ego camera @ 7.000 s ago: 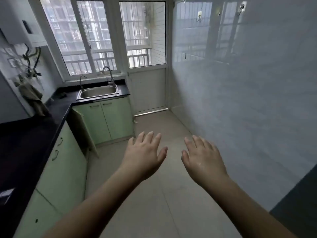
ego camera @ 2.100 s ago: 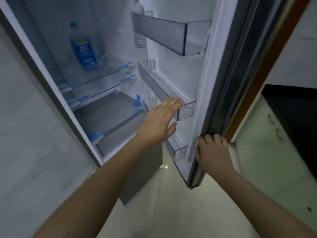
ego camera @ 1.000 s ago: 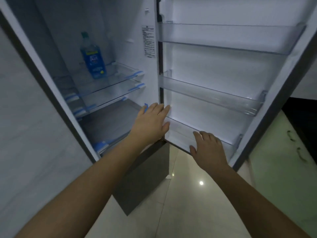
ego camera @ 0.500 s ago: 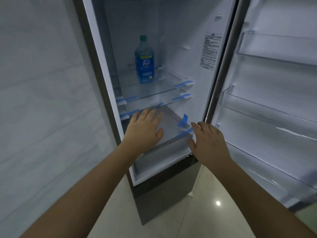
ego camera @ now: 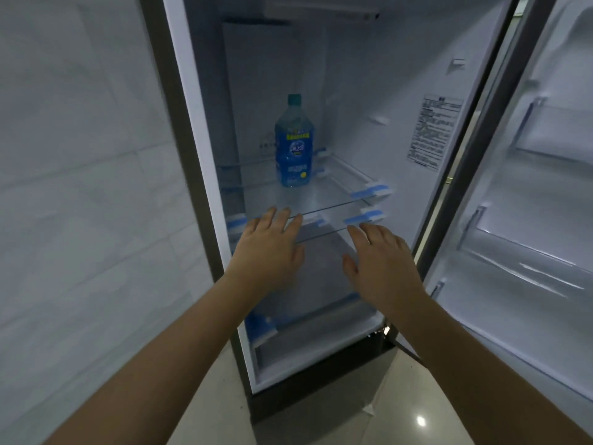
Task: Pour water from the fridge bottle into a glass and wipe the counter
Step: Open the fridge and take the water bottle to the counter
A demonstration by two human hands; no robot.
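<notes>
A clear bottle (ego camera: 294, 143) with a blue label and a teal cap stands upright on the upper glass shelf (ego camera: 324, 199) inside the open fridge. My left hand (ego camera: 269, 250) is held flat with fingers apart, its fingertips at the shelf's front edge, below and in front of the bottle. My right hand (ego camera: 380, 263) hovers beside it, also flat and empty, a little lower and to the right. Neither hand touches the bottle. No glass, cloth or counter is in view.
The fridge door (ego camera: 532, 194) stands wide open to the right, with bare clear door racks. A second glass shelf (ego camera: 333, 232) and a drawer lie below the hands. A tiled wall (ego camera: 86, 187) fills the left side. Pale floor tiles (ego camera: 401, 419) show below.
The view has turned to face the fridge interior squarely and come closer. Both hands have risen toward the upper shelf; the right hand let go of the door earlier.
</notes>
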